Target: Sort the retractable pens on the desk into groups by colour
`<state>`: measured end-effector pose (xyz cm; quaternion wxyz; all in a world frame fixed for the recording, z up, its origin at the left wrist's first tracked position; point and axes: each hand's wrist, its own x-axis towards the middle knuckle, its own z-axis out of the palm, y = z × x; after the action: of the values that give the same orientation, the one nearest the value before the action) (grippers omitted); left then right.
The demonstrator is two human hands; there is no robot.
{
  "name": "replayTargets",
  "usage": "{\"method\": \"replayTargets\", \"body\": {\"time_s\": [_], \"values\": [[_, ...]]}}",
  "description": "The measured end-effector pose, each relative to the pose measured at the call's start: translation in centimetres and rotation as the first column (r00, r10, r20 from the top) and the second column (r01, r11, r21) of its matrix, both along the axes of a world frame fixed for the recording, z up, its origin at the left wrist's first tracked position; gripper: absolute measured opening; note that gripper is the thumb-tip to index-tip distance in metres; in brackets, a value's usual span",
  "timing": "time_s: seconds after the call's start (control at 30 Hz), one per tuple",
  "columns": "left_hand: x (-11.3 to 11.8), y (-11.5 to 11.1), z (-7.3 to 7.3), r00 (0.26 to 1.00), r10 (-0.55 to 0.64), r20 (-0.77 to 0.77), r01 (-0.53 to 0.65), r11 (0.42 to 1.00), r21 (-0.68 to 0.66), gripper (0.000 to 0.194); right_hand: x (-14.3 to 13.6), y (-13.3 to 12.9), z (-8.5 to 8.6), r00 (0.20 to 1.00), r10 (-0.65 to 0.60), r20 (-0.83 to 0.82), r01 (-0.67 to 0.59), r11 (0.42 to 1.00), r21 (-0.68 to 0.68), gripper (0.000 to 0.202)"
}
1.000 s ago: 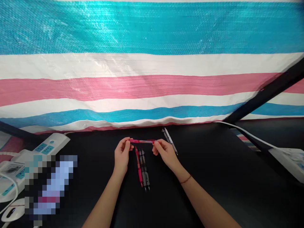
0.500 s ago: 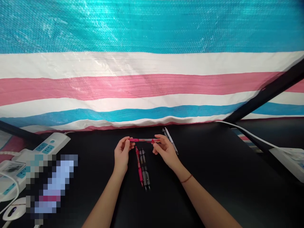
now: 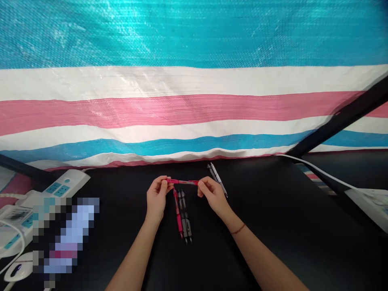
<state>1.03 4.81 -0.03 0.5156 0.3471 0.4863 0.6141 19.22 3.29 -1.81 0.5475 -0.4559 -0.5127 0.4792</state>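
A red pen (image 3: 183, 182) with a see-through barrel is held level above the table between my two hands. My left hand (image 3: 157, 195) pinches its left end, and my right hand (image 3: 213, 195) grips its right end with thumb and fingers closed. Below the held pen lies another red pen (image 3: 178, 218), lengthwise on the black table. Close beside it on the right are two grey-and-black pens (image 3: 186, 222). Behind my right hand rest a white pen (image 3: 218, 178) and a dark-tipped one, slanted side by side.
On the left are a white power strip (image 3: 63, 186) with plugs and cables, a pixelated patch (image 3: 72, 234) and a white mouse-like object (image 3: 20, 267). A white cable (image 3: 318, 169) runs to a white box (image 3: 371, 208) on the right. A striped sheet (image 3: 194, 109) hangs behind the black table (image 3: 266, 226).
My right fingers have closed round the pen's right end, where they were more spread before. The held pen has dipped slightly at its right side.
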Motion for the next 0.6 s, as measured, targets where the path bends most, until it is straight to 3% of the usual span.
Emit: {"method": "replayTargets", "body": {"time_s": [0.1, 0.33, 0.6], "values": [[0.1, -0.2, 0.1, 0.999, -0.011, -0.052, 0.014, 0.999, 0.047, 0.044, 0.2, 0.0, 0.4, 0.999, -0.029, 0.021, 0.030, 0.999, -0.012, 0.037], [0.2, -0.5, -0.1, 0.981, -0.012, -0.195, 0.032, 0.994, 0.102, 0.040, 0.1, 0.2, 0.4, 0.988, -0.097, -0.123, 0.084, 0.991, -0.100, 0.039], [0.3, -0.4, 0.0, 0.984, -0.017, -0.175, 0.021, 0.999, 0.024, 0.045, -0.7, -0.6, 1.6, 0.963, -0.227, -0.142, 0.234, 0.971, 0.037, 0.031]]}}
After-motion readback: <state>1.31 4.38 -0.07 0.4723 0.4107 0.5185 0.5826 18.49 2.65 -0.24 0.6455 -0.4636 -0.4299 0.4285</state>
